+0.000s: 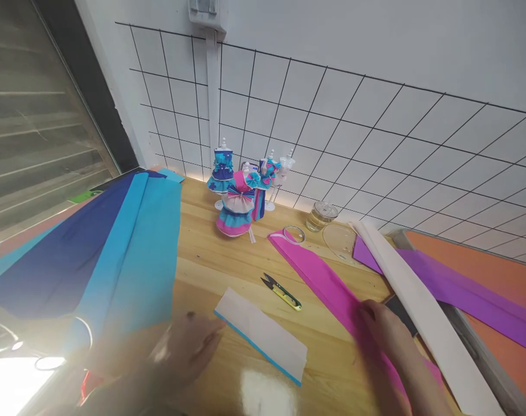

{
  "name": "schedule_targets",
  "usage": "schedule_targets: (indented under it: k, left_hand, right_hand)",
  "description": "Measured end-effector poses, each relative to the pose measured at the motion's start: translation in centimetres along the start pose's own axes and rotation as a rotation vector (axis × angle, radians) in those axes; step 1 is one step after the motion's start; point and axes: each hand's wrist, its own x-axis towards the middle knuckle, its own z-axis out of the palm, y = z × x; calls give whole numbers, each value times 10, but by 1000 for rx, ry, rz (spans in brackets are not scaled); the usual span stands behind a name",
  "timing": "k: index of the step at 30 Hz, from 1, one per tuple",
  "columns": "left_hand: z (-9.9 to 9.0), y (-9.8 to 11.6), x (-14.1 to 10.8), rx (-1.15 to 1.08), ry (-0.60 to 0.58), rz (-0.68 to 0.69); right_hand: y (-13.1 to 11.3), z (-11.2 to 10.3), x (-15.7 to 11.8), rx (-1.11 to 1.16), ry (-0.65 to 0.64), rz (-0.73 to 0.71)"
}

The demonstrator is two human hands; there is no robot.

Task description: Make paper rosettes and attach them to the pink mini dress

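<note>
While R hand (pixel 388 332) touches magenta strip (pixel 321 276), L hand (pixel 187 346) is nr blue-edged white strip (pixel 263 335).
R fingers (pixel 369 307) bent, grip unclear; L's too blurred to tell; both strips on bench (pixel 202 260), snips (pixel 284 293) btwn.

Lone view that looked from the wearer's head, faced forward and down across the wooden table (pixel 202 271), tilted so the wire grid (pixel 365 75) sloped rightward, near the left hand (pixel 187 346) and right hand (pixel 382 323), reached the white wall (pixel 332 29) behind.
</note>
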Motion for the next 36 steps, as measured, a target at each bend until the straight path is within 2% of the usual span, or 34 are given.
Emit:
schedule_targets:
  k: [1, 2, 4, 7, 9, 12, 15, 19, 21, 23, 28, 33, 36]
  left_hand:
    - [3, 1, 20, 111, -45, 76]
    - [6, 1, 40, 244, -146, 191]
    - [12, 1, 77, 413, -195, 359]
    - [20, -5, 113, 579, -260, 470]
    - [22, -12, 125, 686, -315, 498]
    - [23, -21, 135, 837, -293, 567]
    - [22, -28, 139, 890, -222, 646]
    - [17, -31, 141, 731, -127, 647]
    - [14, -30, 140, 648, -118, 625]
    - [12, -29, 137, 607, -178, 634]
    - [17, -32, 131, 613, -417, 623]
    - [19, -34, 132, 639, -462, 587]
    - [18, -32, 131, 655, -472, 580]
  right_hand:
    - [2, -2, 5, -45, 32, 6]
    - [2, -5, 9, -99, 77, 10]
    - [-5, -8, 12, -183, 184, -2]
    - [-44, -8, 2, -52, 249, -140]
    - [-83, -4, -15, 157, 144, -259]
    - [-138, 4, -44, 305, -126, -403]
    - [-166, 9, -62, 301, -240, -433]
    - [-170, 6, -65, 322, -360, -428]
    - [-170, 2, -62, 350, -363, -449]
    - [-170, -2, -57, 372, -323, -456]
    - [-168, 0, -36, 339, -169, -455]
    - [-165, 16, -14, 277, 66, -430]
    - [-159, 27, -6, 220, 97, -481]
